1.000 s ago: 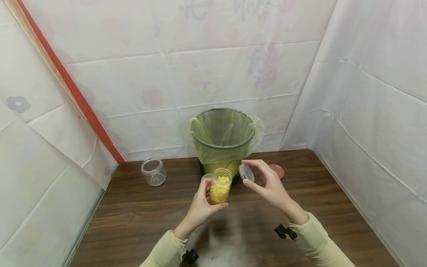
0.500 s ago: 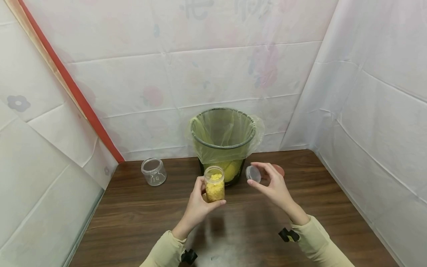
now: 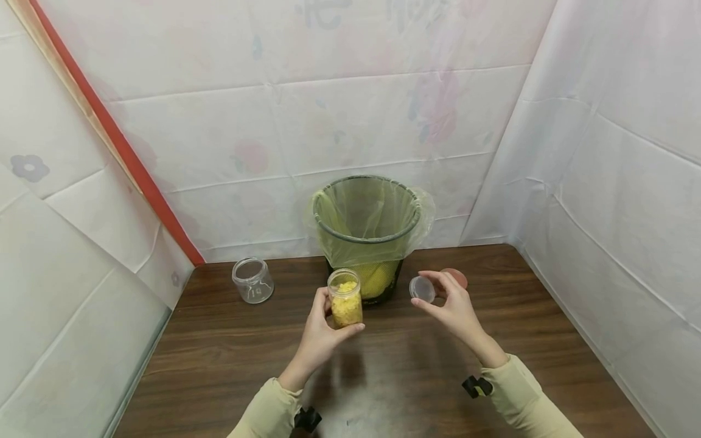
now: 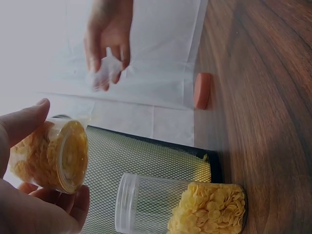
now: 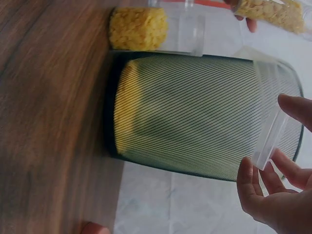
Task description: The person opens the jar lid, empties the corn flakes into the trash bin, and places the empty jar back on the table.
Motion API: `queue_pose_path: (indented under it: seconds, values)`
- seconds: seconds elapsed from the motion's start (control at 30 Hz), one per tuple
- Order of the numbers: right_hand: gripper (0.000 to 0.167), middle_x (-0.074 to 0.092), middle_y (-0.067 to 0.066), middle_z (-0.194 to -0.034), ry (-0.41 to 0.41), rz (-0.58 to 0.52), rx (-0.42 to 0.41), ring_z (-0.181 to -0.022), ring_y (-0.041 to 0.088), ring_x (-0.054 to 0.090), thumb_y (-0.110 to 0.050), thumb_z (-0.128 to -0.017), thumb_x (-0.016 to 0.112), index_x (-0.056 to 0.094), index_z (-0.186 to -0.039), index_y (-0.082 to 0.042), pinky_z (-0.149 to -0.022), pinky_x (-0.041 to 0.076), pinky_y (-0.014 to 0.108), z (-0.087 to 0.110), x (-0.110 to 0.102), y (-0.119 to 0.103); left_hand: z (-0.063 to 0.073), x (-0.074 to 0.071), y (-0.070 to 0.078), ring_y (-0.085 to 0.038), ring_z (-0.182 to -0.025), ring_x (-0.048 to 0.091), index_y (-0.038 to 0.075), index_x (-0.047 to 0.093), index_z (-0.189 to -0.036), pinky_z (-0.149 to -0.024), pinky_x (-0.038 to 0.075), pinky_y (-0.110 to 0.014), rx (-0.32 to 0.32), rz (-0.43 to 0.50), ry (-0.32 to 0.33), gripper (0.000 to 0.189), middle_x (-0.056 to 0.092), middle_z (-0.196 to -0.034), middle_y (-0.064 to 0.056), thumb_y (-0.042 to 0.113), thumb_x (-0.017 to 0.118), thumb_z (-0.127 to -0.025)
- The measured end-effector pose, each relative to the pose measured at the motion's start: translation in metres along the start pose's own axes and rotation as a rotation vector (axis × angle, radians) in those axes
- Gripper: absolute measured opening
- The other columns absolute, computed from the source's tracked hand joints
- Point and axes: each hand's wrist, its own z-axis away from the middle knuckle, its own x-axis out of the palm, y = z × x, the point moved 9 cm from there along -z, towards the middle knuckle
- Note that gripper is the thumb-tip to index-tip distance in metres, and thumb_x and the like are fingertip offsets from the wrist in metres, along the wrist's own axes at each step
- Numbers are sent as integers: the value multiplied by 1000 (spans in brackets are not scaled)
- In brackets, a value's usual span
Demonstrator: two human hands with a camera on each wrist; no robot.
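My left hand grips a clear jar of yellow flakes, held above the table with its uncovered mouth tilted toward me. To the right, my right hand pinches a clear round lid by its edge, apart from the jar. The left wrist view shows a second clear jar, partly filled with yellow flakes, standing on the table beside the bin. In the head view the held jar and left hand hide it.
A black mesh bin with a yellowish liner stands at the back of the wooden table. An uncapped clear jar stands at the back left. A reddish round lid lies right of the bin. White sheeting encloses the sides.
My left hand has carried the jar left and slightly toward its upright stance. The right hand has drawn the lid to the right, widening the gap between jar and lid.
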Motion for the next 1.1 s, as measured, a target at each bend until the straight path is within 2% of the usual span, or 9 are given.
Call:
queue_pose_path:
  seconds: [0.2,0.47,0.67,0.77,1.0,1.1]
  values:
    - [55,63,16,-108,10,47,31,-95,29,63,-10,-71,83,59,-119,-2,-74,56,39,5,6,43,-1,-8,0,-12,-103,59,17,42,-119,-92,40,-31,-6,-3,22,68,65,-109,1,16,86,-67]
    - [55,61,10,-109,-3,77,76,-97,23,62,-18,-71,83,60,-119,-7,-74,56,34,10,7,66,1,-16,-1,-8,-106,56,9,41,-123,-93,40,-31,-50,-1,57,68,62,-115,-6,6,83,-70]
    - [56,61,12,-106,1,111,89,-95,26,62,-16,-70,84,60,-119,-4,-73,56,34,12,7,80,6,-20,21,-2,-103,54,-1,41,-121,-92,41,-29,-53,-8,70,66,62,-115,-12,-3,80,-68]
    - [57,61,14,-106,4,112,90,-95,28,62,-15,-69,84,60,-119,-1,-72,56,36,13,7,86,7,-22,24,0,-103,54,-3,42,-120,-92,41,-28,-52,-10,86,66,62,-114,-13,-5,80,-67]
    - [56,61,14,-108,-11,172,135,-99,29,61,-18,-70,84,60,-120,-5,-73,53,34,19,10,105,5,-28,-4,-5,-104,53,3,44,-121,-90,41,-22,-33,1,131,70,58,-115,-8,-4,83,-64]
    - [56,61,14,-109,-11,211,146,-100,28,60,-21,-70,84,61,-119,-6,-72,50,33,21,9,112,5,-30,-7,-6,-104,53,5,44,-120,-90,40,-20,-7,6,138,70,57,-115,-6,-2,84,-63]
